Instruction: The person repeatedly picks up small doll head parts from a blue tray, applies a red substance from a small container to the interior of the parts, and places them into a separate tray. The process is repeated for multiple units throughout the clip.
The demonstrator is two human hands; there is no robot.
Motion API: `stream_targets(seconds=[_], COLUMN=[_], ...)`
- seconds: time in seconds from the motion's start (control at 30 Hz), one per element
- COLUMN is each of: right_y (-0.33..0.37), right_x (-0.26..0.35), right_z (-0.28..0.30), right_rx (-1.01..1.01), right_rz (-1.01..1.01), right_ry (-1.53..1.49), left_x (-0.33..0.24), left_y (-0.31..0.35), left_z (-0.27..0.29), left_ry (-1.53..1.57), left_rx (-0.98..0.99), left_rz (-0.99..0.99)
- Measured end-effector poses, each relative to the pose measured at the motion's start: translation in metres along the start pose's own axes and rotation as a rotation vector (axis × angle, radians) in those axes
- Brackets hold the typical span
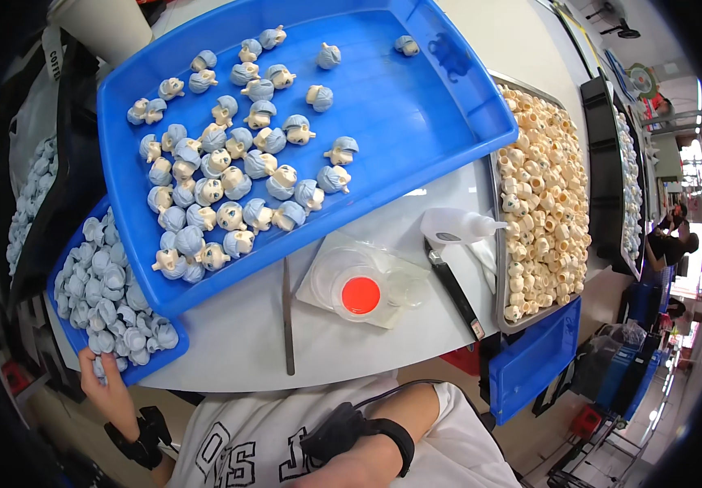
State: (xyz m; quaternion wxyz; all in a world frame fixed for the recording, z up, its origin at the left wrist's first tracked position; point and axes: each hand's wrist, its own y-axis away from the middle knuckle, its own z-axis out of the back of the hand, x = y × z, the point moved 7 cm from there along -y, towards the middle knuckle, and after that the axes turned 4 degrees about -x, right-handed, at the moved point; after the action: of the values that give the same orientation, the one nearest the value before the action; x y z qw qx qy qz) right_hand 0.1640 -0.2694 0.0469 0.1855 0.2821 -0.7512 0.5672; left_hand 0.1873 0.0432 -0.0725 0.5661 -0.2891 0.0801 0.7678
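Note:
At the left edge of the table, my left hand (108, 398) reaches into a small blue tray (173, 346) heaped with light-blue doll hair pieces (111, 285). Its fingers are closed around one hair piece (115, 368) at the near edge of the heap. My right forearm (367, 455) crosses low in front of my shirt, and the hand itself lies outside the picture. A large blue tray (416, 154) holds many small doll heads (237, 187) with blue hair on them, mostly toward its left side. On the right, a metal tray (504, 305) is full of cream doll heads (542, 203) without hair.
Between the trays lie a metal strip (288, 317), a round dish with a red-orange centre (360, 294), a white squeeze bottle (457, 225) and a black-handled cutter knife (455, 291). A paper cup (102, 28) stands far left. An empty-looking blue bin (534, 358) sits below the table's right edge.

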Motion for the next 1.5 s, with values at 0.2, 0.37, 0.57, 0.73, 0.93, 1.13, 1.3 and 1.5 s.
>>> stream_targets(seconds=[0.2, 0.37, 0.57, 0.73, 0.93, 1.13, 1.3, 1.5], right_y=[-0.002, -0.003, -0.001, -0.009, 0.002, -0.015, -0.009, -0.001], right_x=[0.001, 0.0, 0.001, -0.007, -0.005, -0.013, -0.013, -0.013], right_z=[0.02, 0.02, 0.019, 0.008, -0.003, 0.003, 0.012, 0.012], right_rx=[0.025, 0.174, 0.08, 0.2, 0.153, 0.303, 0.271, 0.168], right_rz=[0.008, -0.044, -0.042, -0.276, -0.367, -0.408, -0.411, -0.422], right_ry=[-0.192, -0.483, -0.538, -0.737, -0.872, -1.058, -1.054, -1.073], left_x=[-0.008, -0.008, -0.013, -0.007, -0.003, -0.007, 0.001, -0.043], left_y=[-0.001, -0.009, -0.009, -0.007, -0.006, -0.004, -0.007, -0.003], left_z=[0.005, 0.013, 0.013, 0.012, 0.014, 0.023, 0.037, 0.04], left_ry=[-0.025, 0.021, 0.034, 0.139, 0.193, 0.174, 0.169, 0.892], left_rx=[-0.081, -0.08, -0.049, 0.028, 0.072, 0.051, -0.039, 0.206], left_rz=[-0.048, 0.023, 0.048, 0.12, 0.176, 0.19, 0.134, 0.137])
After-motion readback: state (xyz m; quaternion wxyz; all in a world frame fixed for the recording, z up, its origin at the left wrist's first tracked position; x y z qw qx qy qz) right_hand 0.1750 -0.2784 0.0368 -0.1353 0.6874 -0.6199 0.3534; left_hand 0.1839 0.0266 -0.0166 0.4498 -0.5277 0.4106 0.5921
